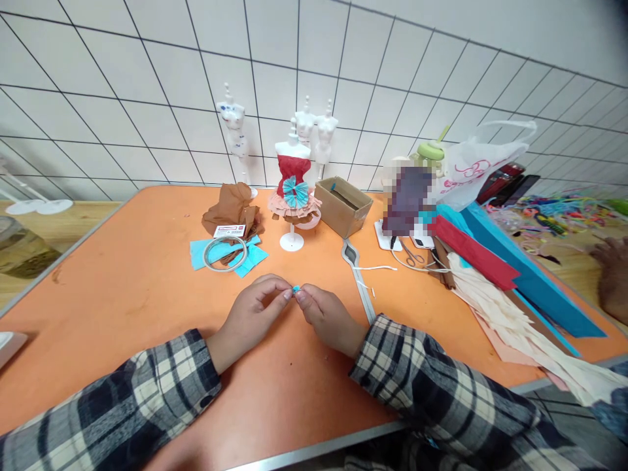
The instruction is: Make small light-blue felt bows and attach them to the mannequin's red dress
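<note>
Between my fingertips is a small piece of blue paper (296,290), pinched from both sides above the orange table. My left hand (258,311) closes thumb and forefinger on its left side. On the other side, my right hand (328,314) pinches it the same way; most of the piece is hidden by the fingers. Just beyond stands a small white mannequin (293,148) wearing a red bodice (289,171), a blue fan-shaped bow (296,192) and a ruffled pink skirt (279,208). Left of it lie a roll of tape (205,257), blue paper strips (197,254) and crumpled brown paper (228,206).
A cardboard box (346,212) stands right of the mannequin, with bare mannequins (233,124) behind. Scissors (415,260), a cable and phones lie farther right, beside cream crepe paper (490,301) and red paper (475,252). Another person's hand (613,275) shows at the right edge.
</note>
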Demonstrator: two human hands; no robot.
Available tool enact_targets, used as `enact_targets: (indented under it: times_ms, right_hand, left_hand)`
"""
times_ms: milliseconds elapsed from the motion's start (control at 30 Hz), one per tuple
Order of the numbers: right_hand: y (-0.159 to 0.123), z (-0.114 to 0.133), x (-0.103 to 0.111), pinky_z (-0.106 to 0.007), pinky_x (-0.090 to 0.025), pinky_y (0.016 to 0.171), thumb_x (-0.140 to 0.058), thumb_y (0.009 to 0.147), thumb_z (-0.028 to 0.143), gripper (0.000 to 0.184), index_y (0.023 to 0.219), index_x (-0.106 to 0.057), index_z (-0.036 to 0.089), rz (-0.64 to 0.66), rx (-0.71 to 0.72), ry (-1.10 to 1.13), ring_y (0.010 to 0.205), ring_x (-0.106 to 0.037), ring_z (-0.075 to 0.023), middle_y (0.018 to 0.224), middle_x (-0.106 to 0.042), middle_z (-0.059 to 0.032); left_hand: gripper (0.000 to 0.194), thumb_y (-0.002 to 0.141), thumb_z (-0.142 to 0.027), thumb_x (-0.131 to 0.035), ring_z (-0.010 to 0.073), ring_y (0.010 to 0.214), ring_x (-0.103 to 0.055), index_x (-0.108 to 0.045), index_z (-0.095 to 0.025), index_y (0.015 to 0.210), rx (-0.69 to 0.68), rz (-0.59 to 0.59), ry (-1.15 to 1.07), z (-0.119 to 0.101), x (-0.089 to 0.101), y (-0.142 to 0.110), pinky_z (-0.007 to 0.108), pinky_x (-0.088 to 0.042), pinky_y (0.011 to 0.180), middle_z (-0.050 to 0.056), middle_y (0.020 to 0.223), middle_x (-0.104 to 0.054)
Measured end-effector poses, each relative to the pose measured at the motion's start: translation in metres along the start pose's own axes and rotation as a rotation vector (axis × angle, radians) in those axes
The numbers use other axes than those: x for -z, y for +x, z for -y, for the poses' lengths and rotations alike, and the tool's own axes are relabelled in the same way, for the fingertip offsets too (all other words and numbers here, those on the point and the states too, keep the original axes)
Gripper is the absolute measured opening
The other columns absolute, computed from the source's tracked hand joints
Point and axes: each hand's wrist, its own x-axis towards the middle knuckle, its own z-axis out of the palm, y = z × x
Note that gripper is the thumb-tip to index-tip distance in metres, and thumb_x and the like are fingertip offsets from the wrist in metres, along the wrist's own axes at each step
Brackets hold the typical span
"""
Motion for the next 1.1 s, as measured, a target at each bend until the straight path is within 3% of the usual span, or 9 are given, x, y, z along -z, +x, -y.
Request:
enact_targets:
  times_ms: [333,400,567,733,833,933,1000,1100]
  right_hand:
    - [-0.001,0.003,0.003,-0.025,-0.031,0.056,-0.027,0.1,0.039,0.036,0.07,-0.038,0.022,-0.01,0.003,-0.029,0.057,-0.04,-0.0123,0.062,-0.043,0.0037]
    - [0.001,-0.001,0.009,-0.025,-0.032,0.057,-0.028,0.1,0.039,0.033,0.077,-0.044,0.022,-0.044,-0.016,-0.122,0.059,-0.045,-0.0131,0.065,-0.049,0.0026]
    - [0.008,-0.014,0.031,-0.028,-0.032,0.061,-0.047,0.096,0.037,0.02,0.1,-0.057,0.021,-0.072,-0.077,-0.589,0.073,-0.057,-0.0179,0.084,-0.064,-0.0043]
    - [0.013,-0.023,0.036,-0.031,-0.037,0.073,-0.052,0.094,0.03,0.018,0.104,-0.064,0.02,-0.02,0.014,-0.745,0.088,-0.057,-0.0219,0.093,-0.066,-0.0088]
    - [0.014,-0.023,0.035,-0.035,-0.039,0.082,-0.057,0.091,0.028,0.018,0.104,-0.066,0.02,-0.039,0.036,-0.726,0.094,-0.055,-0.0236,0.096,-0.065,-0.0094]
    - [0.012,-0.017,0.035,-0.038,-0.037,0.091,-0.061,0.086,0.025,0.028,0.114,-0.063,0.019,-0.18,0.094,-0.609,0.103,-0.053,-0.0248,0.108,-0.063,-0.0107]
    - [0.01,-0.011,0.034,-0.035,-0.04,0.087,-0.057,0.089,0.025,0.023,0.109,-0.065,0.018,-0.199,0.11,-0.437,0.096,-0.056,-0.0214,0.102,-0.065,-0.0093]
    - [0.008,-0.006,0.03,-0.028,-0.042,0.07,-0.05,0.093,0.03,0.024,0.089,-0.07,0.018,-0.064,0.071,-0.167,0.075,-0.056,-0.0153,0.082,-0.066,-0.0043]
  left_hand:
    - [0.024,0.089,-0.04,-0.054,0.018,0.079,-0.062,-0.065,-0.02,0.082,0.044,-0.03,-0.037,0.004,0.0,0.002,0.029,-0.049,0.078,0.002,0.082,-0.068]
    - [0.026,0.089,-0.042,-0.055,0.019,0.084,-0.064,-0.068,-0.02,0.085,0.078,-0.041,-0.066,0.005,0.001,0.002,0.03,-0.049,0.083,0.003,0.086,-0.07]
    - [0.038,0.09,-0.051,-0.051,0.0227,0.096,-0.064,-0.072,-0.02,0.096,0.143,-0.025,-0.173,0.005,0.003,0.002,0.037,-0.048,0.094,0.007,0.099,-0.073]
    - [0.035,0.089,-0.048,-0.053,0.0215,0.094,-0.064,-0.069,-0.019,0.1,0.173,0.002,-0.237,0.007,0.002,0.003,0.037,-0.049,0.093,0.006,0.095,-0.071]
    - [0.027,0.083,-0.044,-0.063,0.0178,0.082,-0.064,-0.063,-0.019,0.094,0.179,-0.044,-0.265,0.01,0.0,0.004,0.032,-0.051,0.081,0.003,0.085,-0.067]
    - [0.022,0.079,-0.039,-0.068,0.0157,0.077,-0.061,-0.058,-0.019,0.084,0.115,-0.097,-0.215,0.009,-0.002,0.003,0.029,-0.051,0.075,0.001,0.081,-0.062]
    - [0.021,0.078,-0.036,-0.069,0.0155,0.077,-0.06,-0.057,-0.02,0.082,0.065,-0.091,-0.16,0.007,-0.001,0.001,0.028,-0.05,0.074,0.001,0.081,-0.061]
    - [0.021,0.078,-0.035,-0.069,0.0156,0.076,-0.06,-0.055,-0.02,0.082,0.024,-0.005,-0.114,0.003,0.0,-0.002,0.029,-0.05,0.073,0.001,0.08,-0.062]
